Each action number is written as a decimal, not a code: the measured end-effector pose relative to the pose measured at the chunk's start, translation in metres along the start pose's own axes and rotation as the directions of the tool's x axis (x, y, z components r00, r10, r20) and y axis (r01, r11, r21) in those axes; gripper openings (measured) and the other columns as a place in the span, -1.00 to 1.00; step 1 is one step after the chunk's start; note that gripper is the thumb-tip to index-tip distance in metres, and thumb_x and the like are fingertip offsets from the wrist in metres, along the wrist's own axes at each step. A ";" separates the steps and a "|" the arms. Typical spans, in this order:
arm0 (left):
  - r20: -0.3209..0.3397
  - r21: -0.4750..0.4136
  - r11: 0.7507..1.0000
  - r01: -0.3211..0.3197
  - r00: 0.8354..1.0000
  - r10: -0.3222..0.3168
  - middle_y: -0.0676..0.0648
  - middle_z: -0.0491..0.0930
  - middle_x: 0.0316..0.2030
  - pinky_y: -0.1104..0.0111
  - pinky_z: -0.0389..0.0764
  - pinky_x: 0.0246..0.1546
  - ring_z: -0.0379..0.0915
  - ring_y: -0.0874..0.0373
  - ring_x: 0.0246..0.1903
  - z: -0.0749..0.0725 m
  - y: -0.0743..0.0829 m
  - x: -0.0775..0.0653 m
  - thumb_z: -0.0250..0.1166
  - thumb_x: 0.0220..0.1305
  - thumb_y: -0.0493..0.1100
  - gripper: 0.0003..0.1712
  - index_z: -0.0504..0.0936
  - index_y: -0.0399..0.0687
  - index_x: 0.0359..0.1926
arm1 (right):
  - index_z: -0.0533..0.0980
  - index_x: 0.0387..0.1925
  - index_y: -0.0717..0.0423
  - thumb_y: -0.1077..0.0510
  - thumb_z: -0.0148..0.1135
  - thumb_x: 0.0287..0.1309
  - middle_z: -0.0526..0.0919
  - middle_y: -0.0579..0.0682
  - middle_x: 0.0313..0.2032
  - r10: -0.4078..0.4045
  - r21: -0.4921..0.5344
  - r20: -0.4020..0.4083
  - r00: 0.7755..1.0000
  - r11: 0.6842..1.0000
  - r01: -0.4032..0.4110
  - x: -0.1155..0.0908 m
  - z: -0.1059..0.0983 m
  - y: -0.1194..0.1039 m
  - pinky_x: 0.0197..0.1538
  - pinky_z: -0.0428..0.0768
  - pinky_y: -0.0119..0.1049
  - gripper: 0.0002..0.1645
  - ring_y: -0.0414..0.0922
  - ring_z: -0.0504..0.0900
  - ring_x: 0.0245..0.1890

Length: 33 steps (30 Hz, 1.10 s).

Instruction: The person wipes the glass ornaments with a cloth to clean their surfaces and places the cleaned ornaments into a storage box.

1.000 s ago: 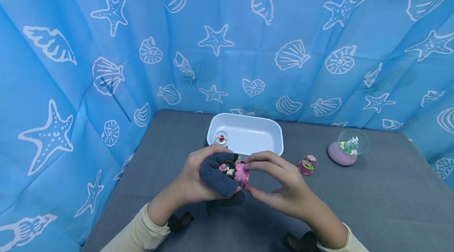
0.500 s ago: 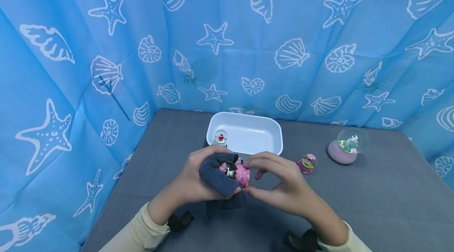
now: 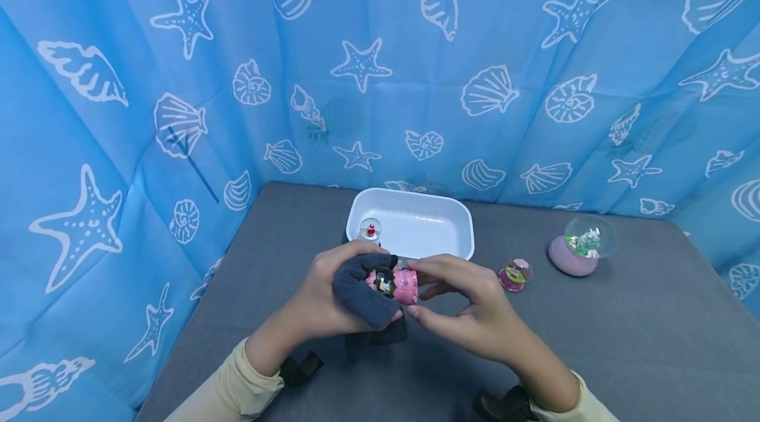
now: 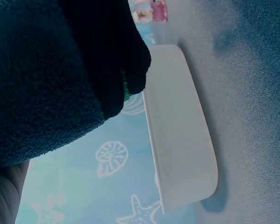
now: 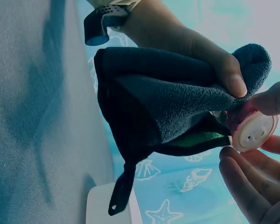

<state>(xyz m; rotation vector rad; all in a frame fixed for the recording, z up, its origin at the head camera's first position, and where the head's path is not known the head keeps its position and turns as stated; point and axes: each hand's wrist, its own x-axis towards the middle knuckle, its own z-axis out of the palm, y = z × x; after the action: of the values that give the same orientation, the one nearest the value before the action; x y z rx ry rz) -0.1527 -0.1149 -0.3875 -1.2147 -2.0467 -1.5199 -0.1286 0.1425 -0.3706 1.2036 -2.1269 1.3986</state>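
A dark grey-blue cloth (image 3: 355, 297) is folded around a small snow globe (image 3: 406, 287) with a pink base, which lies on its side above the table. My left hand (image 3: 315, 293) grips the cloth from the left, around the dome end. At the other end, my right hand (image 3: 475, 293) holds the pink base between thumb and fingertips. In the right wrist view the base's pale round underside (image 5: 257, 132) faces out, and a loop hangs from the cloth (image 5: 177, 102). Most of the dome is hidden in the cloth. Dark cloth fills much of the left wrist view.
Behind my hands sits a white tray (image 3: 427, 196); a small snow globe (image 3: 371, 231) with a red figure stands at its left end. To the right are a small pink globe (image 3: 515, 275) and a larger lilac-based one (image 3: 572, 258). A blue curtain (image 3: 380, 112) borders the table.
The pink base has turned slightly within the cloth, and my right fingers have shifted their hold on it. My left hand and the cloth have barely moved.
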 end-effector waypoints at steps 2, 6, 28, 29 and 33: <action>-0.001 -0.002 1.000 -0.002 1.000 0.002 -0.08 0.73 0.02 0.25 0.75 0.09 0.72 0.11 0.00 0.001 0.000 0.000 0.74 -0.01 -0.04 -0.22 0.58 -0.08 0.20 | 0.63 0.21 0.26 0.45 0.59 -0.02 0.74 0.14 0.05 0.000 0.039 -0.005 1.000 0.999 0.000 0.000 0.001 0.000 -0.16 0.82 -0.22 -0.32 -0.14 0.78 -0.03; -0.010 0.027 0.999 -0.021 1.000 0.021 -0.09 0.72 0.02 0.27 0.74 0.10 0.72 0.11 -0.01 0.003 0.000 -0.001 0.75 -0.03 -0.02 -0.19 0.57 -0.11 0.21 | 0.61 0.22 0.31 0.54 0.52 -0.08 0.71 0.19 0.06 -0.020 0.079 -0.046 0.999 0.997 0.023 -0.001 0.000 0.000 -0.16 0.82 -0.20 -0.28 -0.15 0.77 0.03; -0.076 0.080 0.996 0.033 0.997 -0.027 -0.11 0.70 0.10 0.20 0.70 0.17 0.68 0.05 0.09 0.003 0.001 0.001 0.77 -0.08 -0.02 -0.06 0.51 -0.10 0.30 | 0.07 0.49 0.30 0.57 0.16 0.36 0.50 0.02 0.12 0.269 0.323 -0.236 0.934 0.928 -0.186 0.003 -0.006 -0.003 -0.34 0.80 -0.19 -0.21 -0.16 0.83 -0.10; -0.074 0.081 0.996 0.035 0.997 -0.029 -0.10 0.69 0.10 0.20 0.71 0.17 0.68 0.05 0.09 0.003 0.001 0.000 0.77 -0.08 -0.03 -0.07 0.51 -0.10 0.30 | 0.08 0.46 0.32 0.57 0.25 0.29 0.54 -0.01 0.11 0.290 0.313 -0.229 0.929 0.926 -0.212 0.003 -0.006 -0.004 -0.35 0.80 -0.24 -0.17 -0.18 0.82 -0.14; -0.065 0.070 0.997 0.028 0.998 -0.024 -0.11 0.69 0.09 0.19 0.72 0.15 0.68 0.05 0.07 0.003 0.001 -0.001 0.76 -0.06 -0.04 -0.08 0.51 -0.11 0.29 | 0.20 0.18 0.38 0.60 0.46 0.04 0.71 -0.09 0.00 0.319 0.287 -0.200 0.926 0.923 -0.256 0.001 -0.004 -0.005 -0.47 0.69 -0.38 -0.22 -0.23 0.76 -0.26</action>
<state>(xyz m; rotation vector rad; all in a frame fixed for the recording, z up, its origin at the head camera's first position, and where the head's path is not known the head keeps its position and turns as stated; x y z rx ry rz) -0.1510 -0.1125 -0.3883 -1.1030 -2.0642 -1.4652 -0.1256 0.1447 -0.3648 0.7614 -2.0562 1.8923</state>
